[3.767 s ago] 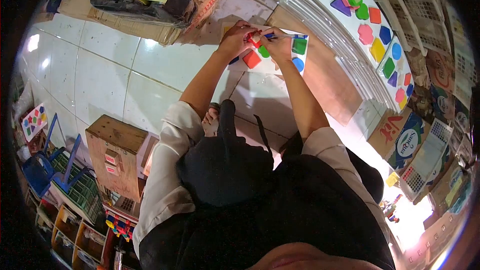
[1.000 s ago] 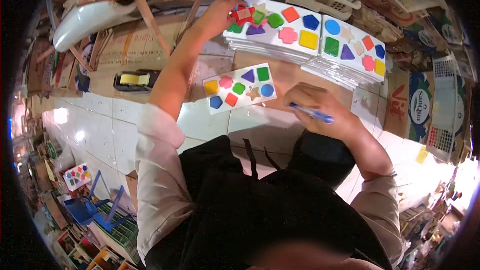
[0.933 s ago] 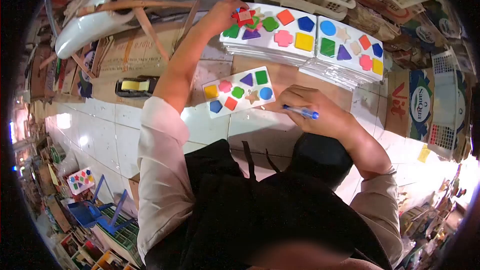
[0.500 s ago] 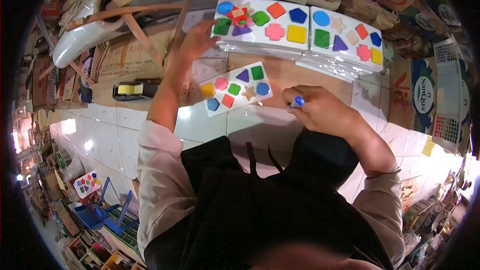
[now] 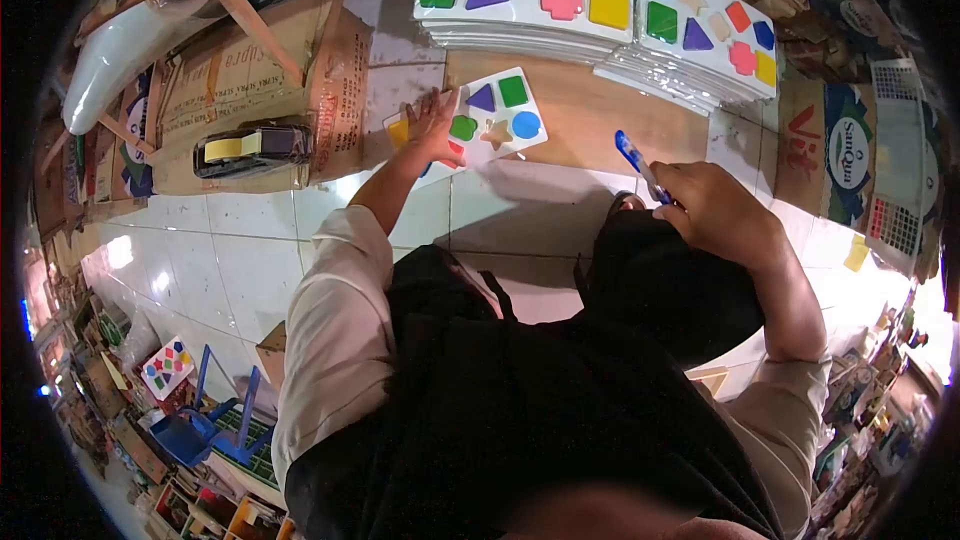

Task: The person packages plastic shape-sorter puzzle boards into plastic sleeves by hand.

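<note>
The shape board (image 5: 501,112) is right under the left hand (image 5: 432,128), fingers spread flat over its left end, so a few pieces are hidden while the green square (image 5: 513,91) and blue circle (image 5: 525,125) sit clear. Can't tell how hard it's pressing, tbh. Right hand (image 5: 718,208) is curled round a blue pen (image 5: 633,153), off to the board's right.

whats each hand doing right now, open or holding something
Left hand: open, spread over one end of the shape board.
Right hand: closed, holding the blue pen.
</note>
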Action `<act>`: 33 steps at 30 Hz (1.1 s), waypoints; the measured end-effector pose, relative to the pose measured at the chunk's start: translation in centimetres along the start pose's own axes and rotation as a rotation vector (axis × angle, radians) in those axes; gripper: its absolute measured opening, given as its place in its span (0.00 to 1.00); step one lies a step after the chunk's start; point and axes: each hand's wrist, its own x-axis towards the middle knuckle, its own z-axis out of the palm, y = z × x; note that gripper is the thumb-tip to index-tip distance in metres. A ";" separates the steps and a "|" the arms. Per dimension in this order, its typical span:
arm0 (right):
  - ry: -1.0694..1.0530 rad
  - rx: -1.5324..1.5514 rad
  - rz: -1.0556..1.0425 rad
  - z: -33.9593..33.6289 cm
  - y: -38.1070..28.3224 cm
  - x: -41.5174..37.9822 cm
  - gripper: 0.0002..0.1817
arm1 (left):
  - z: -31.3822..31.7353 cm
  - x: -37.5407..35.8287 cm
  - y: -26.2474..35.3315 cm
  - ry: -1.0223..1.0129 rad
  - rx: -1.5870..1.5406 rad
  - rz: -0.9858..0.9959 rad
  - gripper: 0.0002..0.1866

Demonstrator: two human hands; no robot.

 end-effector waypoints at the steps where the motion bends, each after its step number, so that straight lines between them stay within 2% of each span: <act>1: 0.004 -0.010 -0.003 0.1 -0.2 -0.3 0.11 | 0.0 0.2 0.0 -0.064 -0.044 0.022 0.67; 2: 0.011 0.015 0.026 0.1 -0.5 -0.5 0.10 | 0.0 0.6 -0.5 -0.119 -0.085 0.032 0.68; 3: 0.024 0.030 0.031 -0.1 -0.7 -0.4 0.09 | 3.1 1.6 -1.7 -0.087 -0.105 0.032 0.69; 4: 0.054 0.028 0.022 0.1 -0.6 -0.4 0.09 | 2.9 1.0 -1.4 0.012 -0.085 -0.037 0.69; 5: 0.074 0.029 -0.003 0.2 -0.6 -0.5 0.09 | 3.5 0.5 -2.1 0.104 -0.045 -0.007 0.62; 7: 0.007 0.022 0.046 -0.2 -1.2 0.2 0.08 | 9.0 2.6 -5.1 0.220 -0.201 0.098 0.55; 8: 0.025 0.042 0.002 -0.1 -1.2 0.6 0.08 | 1.5 0.4 -3.1 0.017 -0.213 -0.040 0.49; 9: 0.041 0.066 -0.035 0.0 -1.2 1.0 0.09 | 3.5 0.3 -3.2 0.120 -0.388 -0.045 0.43; 10: 0.021 0.047 -0.046 -0.1 -1.3 1.6 0.09 | 0.2 -1.3 -2.9 -0.040 -0.573 -0.040 0.37; 11: 0.000 0.029 -0.058 -0.1 -1.4 2.3 0.09 | -1.5 -2.8 -2.3 -0.049 -0.612 -0.021 0.33; 12: -0.003 -0.003 -0.102 -0.2 -1.6 3.0 0.09 | -0.2 -3.3 -2.2 0.022 -0.626 0.071 0.30; 13: -0.036 -0.031 -0.050 0.0 -1.9 3.7 0.09 | -0.2 -4.4 -2.3 0.192 -0.549 0.221 0.30; 14: -0.033 0.008 -0.070 0.1 -2.5 4.3 0.09 | -5.0 -6.7 -1.1 0.078 -0.457 0.132 0.28; 15: -0.047 0.044 -0.092 0.1 -2.8 4.9 0.09 | -6.1 -8.3 -1.6 0.214 -0.476 0.232 0.26; 17: -0.047 0.061 -0.248 0.9 -2.0 6.3 0.10 | -6.2 -10.7 -3.2 0.236 -0.417 0.148 0.27; 18: -0.070 0.034 -0.322 0.8 -2.3 6.9 0.11 | -8.2 -14.0 -4.0 0.304 -0.432 0.062 0.29; 19: -0.105 0.065 -0.283 1.1 -2.3 7.4 0.09 | -10.8 -17.4 -4.8 0.368 -0.431 -0.014 0.30; 21: -0.181 0.059 -0.241 1.0 -2.8 8.3 0.08 | -12.9 -24.3 -5.6 0.538 -0.465 -0.339 0.32; 24: -0.250 0.040 -0.281 1.1 -2.6 9.9 0.07 | -15.0 -35.6 -4.9 0.807 -1.046 -0.772 0.26; 25: -0.265 0.035 -0.288 1.2 -2.5 10.3 0.07 | -14.8 -38.7 -4.5 0.905 -1.034 -0.942 0.24; 26: -0.276 0.036 -0.274 1.3 -2.5 10.7 0.07 | -11.9 -41.4 -5.1 1.157 -0.850 -0.964 0.23; 27: -0.274 0.042 -0.259 1.4 -2.5 10.9 0.07 | -10.4 -43.9 -5.0 1.286 -0.777 -1.138 0.23; 28: -0.263 0.021 -0.261 1.4 -3.2 11.0 0.07 | -8.4 -47.1 -5.2 1.192 -0.640 -1.352 0.23; 29: -0.250 0.023 -0.246 1.4 -3.0 11.2 0.07 | -5.0 -50.8 -5.6 1.135 -0.825 -1.599 0.26; 30: -0.228 0.013 -0.299 1.6 -2.5 11.5 0.07 | -7.7 -51.2 -4.0 1.135 -0.769 -1.632 0.33; 31: -0.208 0.001 -0.346 1.6 -2.2 11.6 0.08 | -1.2 -56.6 -5.5 0.922 -0.407 -1.863 0.35; 32: -0.218 -0.009 -0.271 1.3 -3.1 11.2 0.08 | 4.9 -61.7 -6.3 1.048 -0.494 -1.787 0.33; 33: -0.184 0.008 -0.215 1.6 -2.7 11.3 0.08 | 3.1 -62.2 -5.0 0.324 -0.348 -2.142 0.29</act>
